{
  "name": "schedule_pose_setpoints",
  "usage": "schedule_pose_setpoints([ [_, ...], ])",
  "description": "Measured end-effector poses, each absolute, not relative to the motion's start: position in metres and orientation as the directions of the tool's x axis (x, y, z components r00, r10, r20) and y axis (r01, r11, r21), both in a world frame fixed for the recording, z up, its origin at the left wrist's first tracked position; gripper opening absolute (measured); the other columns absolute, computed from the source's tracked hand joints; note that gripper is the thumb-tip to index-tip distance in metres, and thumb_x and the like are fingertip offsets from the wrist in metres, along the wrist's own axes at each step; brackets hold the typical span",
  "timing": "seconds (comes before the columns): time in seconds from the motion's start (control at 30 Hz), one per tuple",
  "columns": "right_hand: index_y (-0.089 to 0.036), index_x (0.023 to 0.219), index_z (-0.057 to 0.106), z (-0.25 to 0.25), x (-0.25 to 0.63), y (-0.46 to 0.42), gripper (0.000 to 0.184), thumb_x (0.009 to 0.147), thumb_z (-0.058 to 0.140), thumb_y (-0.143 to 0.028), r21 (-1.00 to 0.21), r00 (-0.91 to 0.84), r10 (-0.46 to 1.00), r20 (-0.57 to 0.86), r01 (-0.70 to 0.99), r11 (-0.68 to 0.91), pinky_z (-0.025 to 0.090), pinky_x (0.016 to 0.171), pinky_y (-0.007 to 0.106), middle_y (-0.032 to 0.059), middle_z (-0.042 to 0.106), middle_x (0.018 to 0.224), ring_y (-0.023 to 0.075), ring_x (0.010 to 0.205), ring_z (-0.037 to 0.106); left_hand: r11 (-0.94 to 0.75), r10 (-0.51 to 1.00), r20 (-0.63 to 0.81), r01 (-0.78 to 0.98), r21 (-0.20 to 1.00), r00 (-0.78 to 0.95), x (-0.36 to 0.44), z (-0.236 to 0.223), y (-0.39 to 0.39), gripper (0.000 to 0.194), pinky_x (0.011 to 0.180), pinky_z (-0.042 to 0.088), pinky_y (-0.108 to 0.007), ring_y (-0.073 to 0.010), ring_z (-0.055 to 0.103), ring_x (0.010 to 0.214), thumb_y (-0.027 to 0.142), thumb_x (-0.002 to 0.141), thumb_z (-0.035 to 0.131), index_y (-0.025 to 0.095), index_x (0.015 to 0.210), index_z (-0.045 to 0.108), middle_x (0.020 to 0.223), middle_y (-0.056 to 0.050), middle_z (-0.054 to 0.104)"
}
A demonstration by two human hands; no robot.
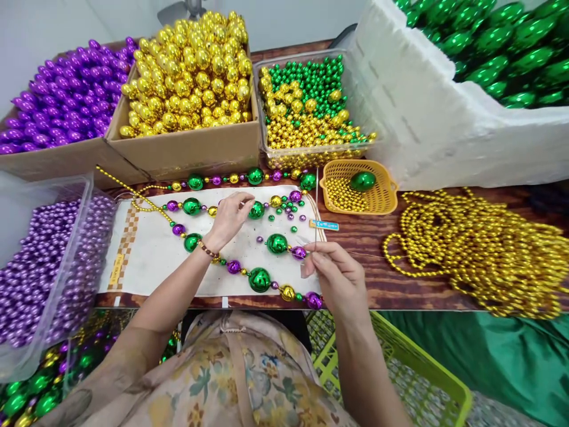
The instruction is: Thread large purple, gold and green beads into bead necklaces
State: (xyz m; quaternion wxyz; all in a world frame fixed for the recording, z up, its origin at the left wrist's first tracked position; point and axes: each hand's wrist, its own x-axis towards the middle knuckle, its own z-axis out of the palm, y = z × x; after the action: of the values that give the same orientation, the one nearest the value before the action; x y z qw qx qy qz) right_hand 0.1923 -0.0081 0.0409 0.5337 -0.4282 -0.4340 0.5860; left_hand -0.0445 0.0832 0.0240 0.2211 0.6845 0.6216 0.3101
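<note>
My left hand [229, 218] reaches over a white cloth mat [146, 255], its fingers pinched beside a green bead [256, 210] in a row of beads. What the fingertips hold is too small to name. My right hand [338, 276] pinches a thin needle [316, 207] that stands upright, with a fine thread running off to the right. A purple bead [298, 252] and a large green bead [277, 244] lie just left of that hand. A strand of green, purple and gold beads [259, 279] curves across the mat.
Cardboard boxes of purple beads [66, 95] and gold beads [191, 65] stand at the back, next to a clear tub of green and gold beads [306, 107]. A yellow basket [360, 187], a heap of gold strands [480, 255], a tub of purple beads [44, 267] and a green crate [400, 367] surround me.
</note>
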Motion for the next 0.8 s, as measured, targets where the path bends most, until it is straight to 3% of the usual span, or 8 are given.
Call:
schedule_pose_setpoints([
  [0.1,-0.029,0.098,0.075,0.054,0.174,0.001,0.012,0.092,0.065,-0.029,-0.955,-0.124,0.991,0.043,-0.296,0.004,0.052,0.066,0.034,-0.0018,0.064,0.062,0.0181,0.061,0.062,-0.213,0.975,0.177,0.761,0.612,0.131,-0.031,0.022,0.107,0.018,0.082,0.05,-0.031,-0.0192,0.066,0.089,0.02,0.095,0.054,0.017,0.099,0.071,0.1,-0.007,0.074],
  [0.3,-0.028,0.096,0.073,0.063,0.129,0.005,0.015,0.094,0.059,-0.032,-0.949,-0.496,0.858,0.131,-0.313,-0.036,0.053,0.063,0.031,-0.002,0.066,0.066,0.0168,0.06,0.063,-0.244,0.968,0.182,0.832,0.499,0.175,-0.026,0.014,0.146,0.02,0.085,0.048,-0.031,-0.0205,0.066,0.091,0.017,0.095,0.051,0.018,0.097,0.072,0.1,-0.007,0.074],
  [0.57,-0.022,0.094,0.073,-0.001,0.165,-0.004,0.02,0.091,0.064,-0.04,-0.976,-0.255,0.965,-0.063,-0.187,-0.113,0.052,0.057,0.029,-0.0005,0.062,0.061,0.0171,0.056,0.061,-0.047,0.997,0.08,0.761,0.646,-0.006,-0.078,0.009,0.128,0.019,0.066,0.046,-0.027,-0.0154,0.063,0.066,0.018,0.093,0.052,0.016,0.081,0.068,0.071,-0.002,0.068],
  [0.63,-0.019,0.094,0.072,-0.006,0.17,-0.003,0.024,0.092,0.064,-0.041,-0.983,-0.235,0.97,-0.063,-0.156,-0.102,0.052,0.057,0.027,0.0001,0.062,0.061,0.0159,0.056,0.061,-0.069,0.983,0.172,0.747,0.661,-0.061,-0.086,0.011,0.122,0.017,0.069,0.048,-0.027,-0.0156,0.064,0.071,0.016,0.092,0.052,0.017,0.088,0.069,0.076,-0.003,0.069],
  [0.7,-0.018,0.095,0.072,-0.008,0.17,-0.002,0.025,0.093,0.063,-0.041,-0.985,-0.251,0.965,-0.078,-0.131,-0.114,0.052,0.057,0.025,0.0008,0.062,0.062,0.0152,0.057,0.062,-0.136,0.927,0.352,0.76,0.636,-0.129,-0.096,0.022,0.125,0.017,0.076,0.05,-0.029,-0.0167,0.065,0.081,0.016,0.093,0.053,0.018,0.1,0.068,0.088,-0.005,0.071],
  [0.8,-0.017,0.096,0.071,-0.005,0.162,0.0,0.024,0.094,0.062,-0.039,-0.985,-0.295,0.952,-0.088,-0.115,-0.126,0.053,0.059,0.025,0.0013,0.063,0.063,0.015,0.059,0.063,-0.215,0.805,0.576,0.836,0.504,-0.141,-0.12,0.058,0.147,0.018,0.088,0.05,-0.035,-0.019,0.063,0.093,0.02,0.096,0.053,0.018,0.108,0.066,0.101,-0.009,0.069],
])
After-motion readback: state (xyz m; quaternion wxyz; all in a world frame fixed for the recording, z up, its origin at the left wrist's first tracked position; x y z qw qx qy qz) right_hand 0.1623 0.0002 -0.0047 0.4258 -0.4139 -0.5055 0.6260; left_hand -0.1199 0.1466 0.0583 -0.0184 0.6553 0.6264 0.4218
